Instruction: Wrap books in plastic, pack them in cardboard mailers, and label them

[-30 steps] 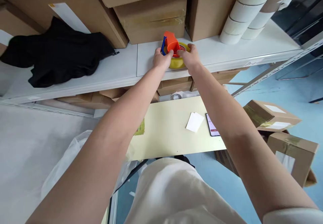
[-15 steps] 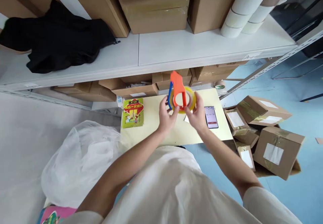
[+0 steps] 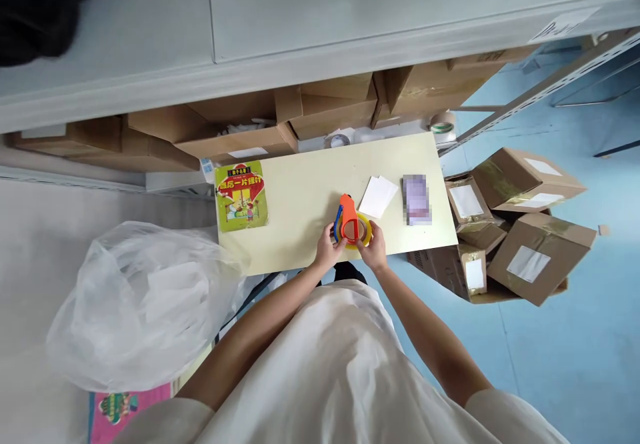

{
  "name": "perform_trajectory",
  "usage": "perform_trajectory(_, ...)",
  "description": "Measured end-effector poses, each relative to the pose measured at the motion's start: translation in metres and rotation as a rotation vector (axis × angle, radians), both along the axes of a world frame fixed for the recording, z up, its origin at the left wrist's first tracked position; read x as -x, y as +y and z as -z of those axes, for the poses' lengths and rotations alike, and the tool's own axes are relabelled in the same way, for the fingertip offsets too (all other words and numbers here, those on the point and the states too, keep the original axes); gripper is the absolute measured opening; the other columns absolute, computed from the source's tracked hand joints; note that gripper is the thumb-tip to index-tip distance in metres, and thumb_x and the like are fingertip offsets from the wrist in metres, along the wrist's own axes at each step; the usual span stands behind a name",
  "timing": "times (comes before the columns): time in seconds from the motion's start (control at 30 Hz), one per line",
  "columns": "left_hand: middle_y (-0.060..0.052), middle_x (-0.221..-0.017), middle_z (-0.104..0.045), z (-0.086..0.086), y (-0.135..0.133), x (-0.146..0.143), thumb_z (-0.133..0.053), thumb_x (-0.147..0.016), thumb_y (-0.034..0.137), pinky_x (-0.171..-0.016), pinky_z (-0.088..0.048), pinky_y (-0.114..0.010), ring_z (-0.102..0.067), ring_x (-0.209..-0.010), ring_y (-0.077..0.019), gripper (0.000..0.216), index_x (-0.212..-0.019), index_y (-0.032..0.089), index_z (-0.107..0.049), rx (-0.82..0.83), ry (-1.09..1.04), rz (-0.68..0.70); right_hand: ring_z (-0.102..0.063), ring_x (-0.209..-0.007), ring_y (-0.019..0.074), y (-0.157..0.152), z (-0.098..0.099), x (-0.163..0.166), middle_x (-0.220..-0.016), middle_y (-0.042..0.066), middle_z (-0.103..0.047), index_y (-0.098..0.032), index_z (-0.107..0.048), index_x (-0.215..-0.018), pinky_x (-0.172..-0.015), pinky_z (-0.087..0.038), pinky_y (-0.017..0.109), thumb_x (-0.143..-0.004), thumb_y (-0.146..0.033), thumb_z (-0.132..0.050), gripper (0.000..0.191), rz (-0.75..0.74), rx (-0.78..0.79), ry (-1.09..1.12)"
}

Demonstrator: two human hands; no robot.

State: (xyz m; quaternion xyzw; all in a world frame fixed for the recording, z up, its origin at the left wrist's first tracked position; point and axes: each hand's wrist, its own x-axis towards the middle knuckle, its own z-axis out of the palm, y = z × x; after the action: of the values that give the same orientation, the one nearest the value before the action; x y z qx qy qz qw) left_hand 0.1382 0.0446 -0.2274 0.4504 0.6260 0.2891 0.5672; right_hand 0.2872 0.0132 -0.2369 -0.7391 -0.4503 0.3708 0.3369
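Observation:
Between my two hands is a tape dispenser [image 3: 349, 210], orange and blue, with a roll of yellow tape on it. My left hand [image 3: 330, 247] grips its left side and my right hand [image 3: 374, 247] its right side, fingers closed around the edges. It is held over the front edge of a pale yellow table [image 3: 300, 194]. Some white paper slips [image 3: 378, 196] lie just beyond my right hand. A phone [image 3: 417, 200], blurred out, rests to their right. On the table's left end lies a green and red picture book [image 3: 242, 196].
A grey shelf [image 3: 350, 24] runs across above the table, with open cardboard boxes [image 3: 240, 139] under it. Taped, labelled boxes [image 3: 543, 254] are piled on the right. A large clear plastic bag [image 3: 145, 304] stands at the left. A tape roll [image 3: 442, 124] sits behind the table.
Both hands have lowered the tape dispenser toward the table's front edge. The view has tilted down, so the shelf top is mostly out of sight and the paper slips show fully.

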Motion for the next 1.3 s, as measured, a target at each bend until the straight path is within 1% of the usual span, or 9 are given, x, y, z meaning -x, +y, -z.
perform_trajectory(0.17,-0.014,-0.122,-0.056,0.012,-0.001,-0.004,-0.073,-0.069,0.026,-0.077,-0.058,-0.036,-0.058,-0.109,-0.0238,0.063,-0.125,0.02,-0.044,0.006,-0.078,0.024,-0.05,-0.119,0.0295,0.001,0.009,-0.013,-0.128,0.016,-0.05,-0.017,-0.038,-0.131,-0.093,-0.049,0.048,-0.072,-0.029,-0.06,0.065,-0.05,-0.02,-0.022)
perform_trajectory(0.33,-0.016,-0.132,-0.05,0.009,0.002,-0.002,-0.075,-0.067,0.025,-0.081,-0.055,-0.035,-0.058,-0.111,-0.0251,0.068,-0.128,0.02,-0.044,0.037,-0.016,0.107,-0.044,-0.126,0.0316,0.001,0.012,-0.022,-0.133,0.017,-0.045,-0.019,-0.035,-0.135,-0.096,-0.045,0.053,-0.074,-0.032,-0.059,0.066,-0.103,-0.038,-0.095)
perform_trajectory(0.5,-0.018,-0.135,-0.049,0.007,0.007,0.006,-0.076,-0.065,0.024,-0.091,-0.051,-0.043,-0.054,-0.118,-0.0307,0.076,-0.133,0.017,-0.043,0.067,0.045,0.174,-0.044,-0.125,0.0315,-0.001,0.013,-0.021,-0.133,0.018,-0.044,-0.019,-0.03,-0.139,-0.096,-0.045,0.053,-0.078,-0.035,-0.056,0.068,-0.106,-0.012,-0.122)
perform_trajectory(0.6,-0.019,-0.135,-0.05,0.005,0.007,0.009,-0.077,-0.065,0.025,-0.097,-0.047,-0.045,-0.052,-0.122,-0.031,0.082,-0.136,0.016,-0.038,0.12,0.013,0.166,-0.043,-0.126,0.0322,-0.002,0.012,-0.019,-0.133,0.02,-0.044,-0.015,-0.028,-0.14,-0.098,-0.043,0.053,-0.078,-0.037,-0.055,0.072,-0.105,0.008,-0.122)
perform_trajectory(0.8,-0.024,-0.144,-0.037,-0.007,0.003,0.018,-0.076,-0.067,0.027,-0.092,-0.05,-0.045,-0.05,-0.124,-0.0336,0.089,-0.142,0.015,-0.03,0.243,-0.011,0.102,-0.039,-0.129,0.0337,-0.002,0.008,-0.019,-0.136,0.022,-0.039,-0.012,-0.021,-0.143,-0.1,-0.041,0.054,-0.078,-0.042,-0.056,0.08,-0.094,0.048,-0.084)
perform_trajectory(0.93,-0.022,-0.146,-0.036,-0.015,-0.005,0.032,-0.075,-0.068,0.028,-0.095,-0.048,-0.048,-0.051,-0.124,-0.033,0.084,-0.141,0.019,-0.033,0.25,0.0,0.054,-0.035,-0.133,0.0341,-0.004,-0.007,-0.019,-0.139,0.023,-0.036,-0.014,-0.02,-0.143,-0.103,-0.037,0.057,-0.083,-0.045,-0.053,0.076,-0.125,-0.006,-0.159)
perform_trajectory(1.13,-0.017,-0.132,-0.054,-0.031,-0.035,0.074,-0.07,-0.072,0.032,-0.091,-0.051,-0.045,-0.062,-0.108,-0.0281,0.06,-0.127,0.021,-0.049,0.199,0.049,0.002,-0.021,-0.141,0.0347,0.006,-0.045,-0.011,-0.147,0.022,-0.026,-0.016,-0.024,-0.141,-0.105,-0.032,0.063,-0.085,-0.033,-0.051,0.064,-0.314,-0.361,-0.357)
perform_trajectory(1.2,-0.014,-0.121,-0.062,-0.039,-0.049,0.093,-0.066,-0.076,0.033,-0.086,-0.054,-0.043,-0.066,-0.1,-0.0279,0.046,-0.119,0.021,-0.056,0.162,0.119,0.004,-0.029,-0.138,0.0349,0.015,-0.053,-0.001,-0.143,0.022,-0.033,-0.017,-0.028,-0.139,-0.103,-0.035,0.064,-0.085,-0.028,-0.05,0.06,-0.417,-0.417,-0.344)
perform_trajectory(1.3,-0.011,-0.112,-0.067,-0.057,-0.073,0.126,-0.064,-0.076,0.032,-0.084,-0.054,-0.044,-0.067,-0.096,-0.0291,0.036,-0.112,0.024,-0.06,0.116,0.207,-0.014,-0.048,-0.125,0.0318,0.036,-0.057,0.027,-0.127,0.018,-0.052,-0.02,-0.037,-0.134,-0.098,-0.043,0.057,-0.086,-0.024,-0.046,0.049,-0.634,-0.39,-0.275)
